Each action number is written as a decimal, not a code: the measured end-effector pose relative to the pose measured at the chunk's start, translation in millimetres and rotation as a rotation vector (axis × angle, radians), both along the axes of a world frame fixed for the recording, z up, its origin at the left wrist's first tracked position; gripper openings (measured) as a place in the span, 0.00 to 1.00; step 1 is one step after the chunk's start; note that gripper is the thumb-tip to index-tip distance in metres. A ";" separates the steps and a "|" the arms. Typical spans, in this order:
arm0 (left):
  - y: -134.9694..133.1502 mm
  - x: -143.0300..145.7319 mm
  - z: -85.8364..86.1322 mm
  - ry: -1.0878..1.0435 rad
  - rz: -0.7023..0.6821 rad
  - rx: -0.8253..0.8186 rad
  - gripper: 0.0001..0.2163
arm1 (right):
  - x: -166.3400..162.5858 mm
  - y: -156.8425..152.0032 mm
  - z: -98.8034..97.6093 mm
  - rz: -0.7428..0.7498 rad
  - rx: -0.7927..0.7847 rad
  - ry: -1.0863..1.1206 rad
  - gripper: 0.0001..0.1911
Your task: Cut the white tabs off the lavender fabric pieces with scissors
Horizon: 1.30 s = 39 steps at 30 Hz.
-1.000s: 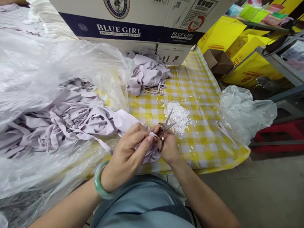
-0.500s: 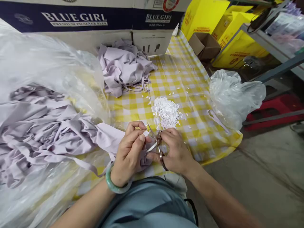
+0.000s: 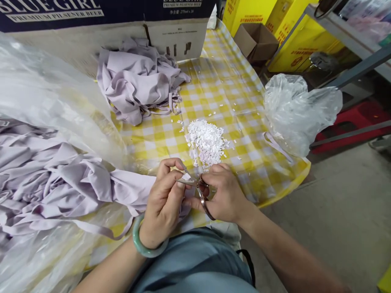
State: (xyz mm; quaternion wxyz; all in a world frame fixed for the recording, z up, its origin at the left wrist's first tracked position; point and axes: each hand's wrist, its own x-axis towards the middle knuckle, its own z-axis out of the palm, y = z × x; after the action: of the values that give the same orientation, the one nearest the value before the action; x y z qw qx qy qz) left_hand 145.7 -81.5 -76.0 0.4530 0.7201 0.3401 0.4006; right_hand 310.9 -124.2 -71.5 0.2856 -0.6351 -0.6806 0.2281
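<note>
My left hand (image 3: 165,199), a green bangle on its wrist, pinches a lilac garment (image 3: 134,188) by a small white tag near the table's front edge. My right hand (image 3: 224,195) grips small scissors (image 3: 195,188), the blades pointing left at the tag between my left fingers. The garment trails left into a heap of lilac garments (image 3: 49,179) lying in a clear plastic bag. Just beyond my hands lies a pile of small white cut tags (image 3: 206,140).
A yellow checked tablecloth (image 3: 238,106) covers the table. A second lilac heap (image 3: 137,77) lies at the back by a Blue Girl carton (image 3: 100,16). A clear plastic bag (image 3: 296,110) hangs at the right edge. Yellow boxes (image 3: 293,44) and a red stool (image 3: 351,122) stand on the floor.
The scissors have swung from pointing up-right toward the tag pile to pointing left at the tag in my left fingers. The camera has tilted down and right.
</note>
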 end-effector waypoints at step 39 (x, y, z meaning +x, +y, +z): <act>0.0 -114.0 36.9 0.733 0.041 0.529 0.19 | -58.8 8.1 -19.5 0.141 -0.145 0.290 0.16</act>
State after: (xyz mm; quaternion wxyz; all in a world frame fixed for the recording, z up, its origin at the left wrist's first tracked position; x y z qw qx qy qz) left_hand 31.7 -81.5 -39.1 0.0949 0.8985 0.3783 0.2015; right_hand 252.1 -116.1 -91.0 0.3173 -0.5654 -0.6567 0.3852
